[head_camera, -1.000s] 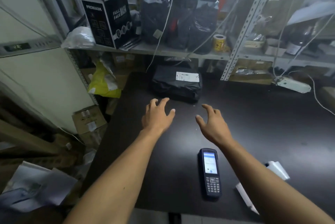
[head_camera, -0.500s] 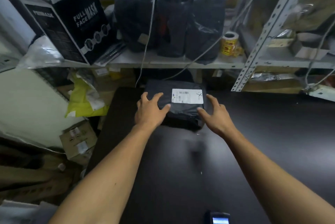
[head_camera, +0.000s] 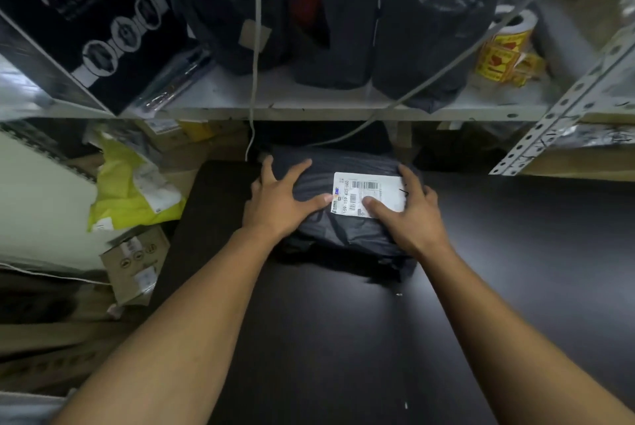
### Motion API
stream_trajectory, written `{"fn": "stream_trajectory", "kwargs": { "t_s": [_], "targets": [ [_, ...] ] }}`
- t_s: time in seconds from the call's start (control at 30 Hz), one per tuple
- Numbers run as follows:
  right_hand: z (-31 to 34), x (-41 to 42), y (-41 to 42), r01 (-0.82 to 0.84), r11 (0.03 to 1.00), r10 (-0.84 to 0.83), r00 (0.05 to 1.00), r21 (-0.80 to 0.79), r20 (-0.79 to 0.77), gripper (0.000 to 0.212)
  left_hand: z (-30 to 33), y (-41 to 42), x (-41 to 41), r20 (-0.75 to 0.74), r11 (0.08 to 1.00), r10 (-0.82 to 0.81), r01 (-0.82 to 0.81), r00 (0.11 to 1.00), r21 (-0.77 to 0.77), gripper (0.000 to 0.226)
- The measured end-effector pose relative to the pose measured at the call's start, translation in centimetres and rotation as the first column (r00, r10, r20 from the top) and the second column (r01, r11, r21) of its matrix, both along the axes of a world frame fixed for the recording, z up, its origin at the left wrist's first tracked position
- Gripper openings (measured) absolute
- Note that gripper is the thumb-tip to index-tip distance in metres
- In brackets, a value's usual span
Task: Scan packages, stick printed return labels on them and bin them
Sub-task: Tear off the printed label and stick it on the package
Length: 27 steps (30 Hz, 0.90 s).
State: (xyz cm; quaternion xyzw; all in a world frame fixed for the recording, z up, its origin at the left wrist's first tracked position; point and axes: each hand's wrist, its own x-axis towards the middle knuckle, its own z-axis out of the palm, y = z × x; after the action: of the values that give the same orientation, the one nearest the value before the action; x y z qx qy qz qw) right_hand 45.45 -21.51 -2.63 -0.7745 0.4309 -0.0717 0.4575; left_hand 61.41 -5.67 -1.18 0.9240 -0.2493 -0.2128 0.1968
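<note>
Both hands are on a dark gray package that lies at the far end of the black table, just under the white shelf. The left hand grasps the package's left side: its fingers wrap over the far edge and its thumb lies flat on top. The right hand grasps the right side, with fingers curled round the far right corner. The right thumb presses on the white label stuck on top of the package, between the two hands. The label has barcodes on it.

Past the hands, dark bags stand on the shelf. Left of them leans a black mask box. A yellow sticker roll sits to the right. A yellow bag lies beside the left hand, off the table.
</note>
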Motion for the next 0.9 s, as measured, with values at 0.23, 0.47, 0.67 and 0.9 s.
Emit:
{"fn": "stream_trajectory", "kwargs": {
  "t_s": [0.23,0.47,0.67,0.9],
  "targets": [
    [0.5,-1.3,1.4,-0.017,1.000,0.017,1.000,0.019,-0.013,0.084,0.2,1.7,-1.6,-0.022,0.999,0.012,-0.013,1.000,-0.033,0.076],
    [0.9,-6.6,8.2,-0.016,0.999,0.017,0.999,0.044,-0.036,0.084,0.5,8.2,-6.7,-0.045,1.000,-0.002,0.002,0.999,-0.005,0.074],
    [0.8,-12.6,16.3,-0.009,0.998,0.014,0.996,0.063,-0.084,0.085,0.7,15.9,-12.4,-0.049,0.999,-0.021,0.022,0.999,0.024,0.075],
    [0.7,-19.2,25.1,-0.058,0.997,0.061,0.995,0.050,-0.075,0.085,1.2,25.6,-19.9,-0.055,0.999,0.014,-0.012,0.998,0.037,0.076]
  ]
}}
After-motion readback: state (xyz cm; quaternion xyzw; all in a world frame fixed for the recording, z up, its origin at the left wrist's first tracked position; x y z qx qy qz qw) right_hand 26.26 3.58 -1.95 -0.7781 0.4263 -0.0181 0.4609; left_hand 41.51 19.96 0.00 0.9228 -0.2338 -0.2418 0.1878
